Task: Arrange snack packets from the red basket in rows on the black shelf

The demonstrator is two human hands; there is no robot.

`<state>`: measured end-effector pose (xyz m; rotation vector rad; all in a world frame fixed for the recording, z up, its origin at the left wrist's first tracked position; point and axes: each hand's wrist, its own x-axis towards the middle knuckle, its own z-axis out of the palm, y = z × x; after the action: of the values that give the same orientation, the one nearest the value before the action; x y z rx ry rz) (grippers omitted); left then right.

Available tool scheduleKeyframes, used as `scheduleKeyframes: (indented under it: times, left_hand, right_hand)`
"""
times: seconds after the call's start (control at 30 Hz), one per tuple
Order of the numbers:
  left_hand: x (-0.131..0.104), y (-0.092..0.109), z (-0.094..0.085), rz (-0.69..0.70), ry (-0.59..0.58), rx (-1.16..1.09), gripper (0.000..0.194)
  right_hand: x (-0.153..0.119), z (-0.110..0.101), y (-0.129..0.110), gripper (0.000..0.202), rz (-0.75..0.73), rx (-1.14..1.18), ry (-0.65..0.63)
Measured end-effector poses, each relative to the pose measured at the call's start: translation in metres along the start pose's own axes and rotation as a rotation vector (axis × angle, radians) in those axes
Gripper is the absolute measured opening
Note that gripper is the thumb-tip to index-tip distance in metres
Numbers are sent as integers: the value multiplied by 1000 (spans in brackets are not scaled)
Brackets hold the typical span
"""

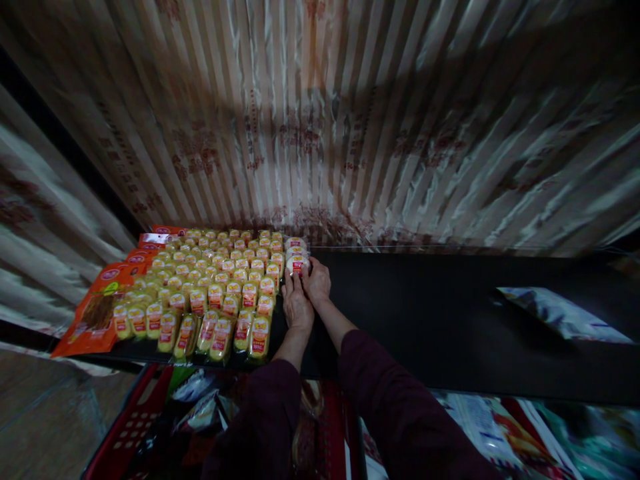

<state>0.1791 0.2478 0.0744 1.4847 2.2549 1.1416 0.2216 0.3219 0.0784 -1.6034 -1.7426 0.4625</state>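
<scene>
Both my hands are at a white wrapped snack cake [297, 265] with a red label, at the front of a short row of similar white packets. The fingers of my left hand [298, 305] press on its near side, while my right hand [317, 281] grips its right side. To their left stand several rows of yellow wrapped snack cakes [233, 288] with red and white labels, packed close together on the black shelf [400, 320]. The front packets lean at slightly different angles. My palms and parts of the held packet's lower edge are hidden.
Orange snack bags [100, 310] lie along the shelf's left end. A silvery packet [565, 313] rests on the right part. Below the front edge stand a red basket [131, 427] with bags and more packaged goods [490, 427]. Patterned plastic sheeting [320, 133] hangs behind.
</scene>
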Motion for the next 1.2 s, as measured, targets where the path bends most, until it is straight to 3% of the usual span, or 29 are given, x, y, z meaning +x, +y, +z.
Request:
scheduleKeyframes:
  times: [0.5, 1.2]
  left_hand:
    - [1, 0, 2, -15, 45, -2, 51]
    - [0, -1, 3, -22, 41, 9, 46]
  right_hand:
    - [0, -2, -3, 40, -41, -31, -52]
    - [-6, -4, 7, 45, -104, 77, -28]
